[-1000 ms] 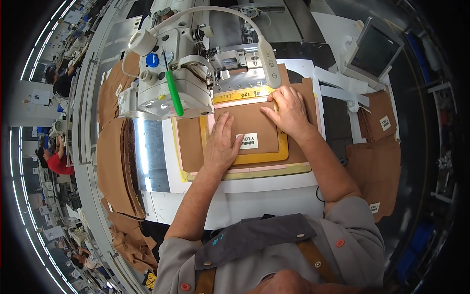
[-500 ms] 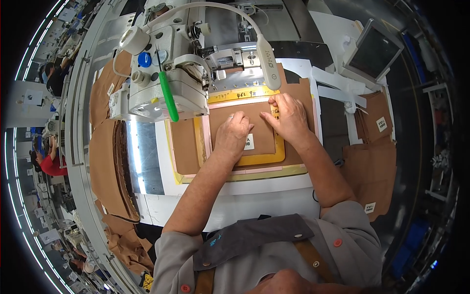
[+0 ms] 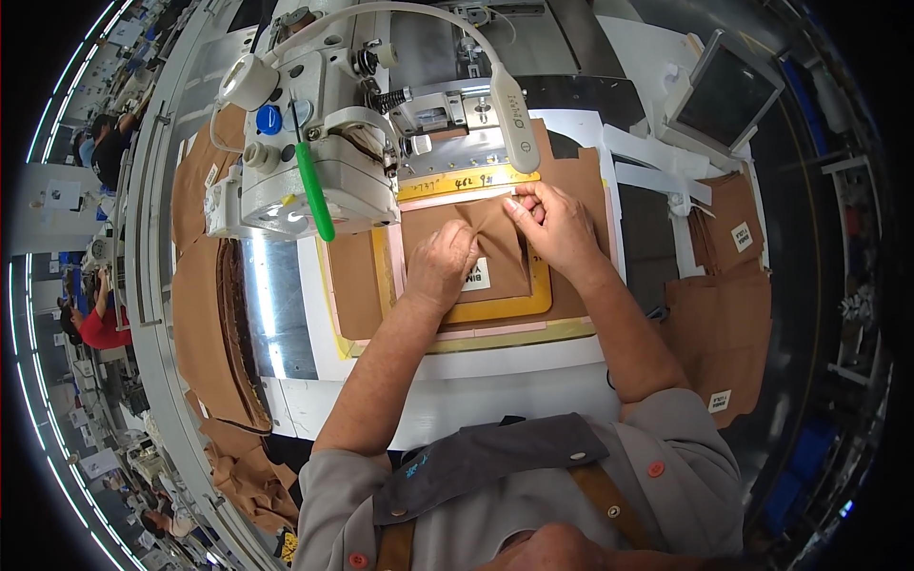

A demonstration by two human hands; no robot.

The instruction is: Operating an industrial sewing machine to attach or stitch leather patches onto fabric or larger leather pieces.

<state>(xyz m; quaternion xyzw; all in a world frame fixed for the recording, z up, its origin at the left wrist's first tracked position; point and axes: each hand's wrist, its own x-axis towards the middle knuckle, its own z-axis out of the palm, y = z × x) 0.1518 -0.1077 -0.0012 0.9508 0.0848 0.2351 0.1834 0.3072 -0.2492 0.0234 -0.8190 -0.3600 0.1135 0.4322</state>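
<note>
A small brown fabric panel [image 3: 507, 272] lies inside a yellow template frame [image 3: 533, 303], over a larger brown fabric piece [image 3: 357, 285]. My left hand [image 3: 444, 265] is closed on the panel's left-middle part, fingertips pinching the cloth beside a white label [image 3: 476, 277]. At the upper right corner, my right hand [image 3: 557, 226] pinches the panel's edge between thumb and fingers, over the frame's right side. Between the two hands the cloth rises in creases.
A white sewing machine head [image 3: 319, 152] with a green-handled tool [image 3: 312, 190] stands close left of my hands. A lamp arm [image 3: 514, 119] hangs above the frame. Brown fabric stacks [image 3: 209, 324] lie left, and more pieces [image 3: 716, 333] right, below a screen [image 3: 725, 95].
The panel, flat before, is now lifted and creased between my hands. My right hand has shifted slightly left, and my left hand slightly left and down.
</note>
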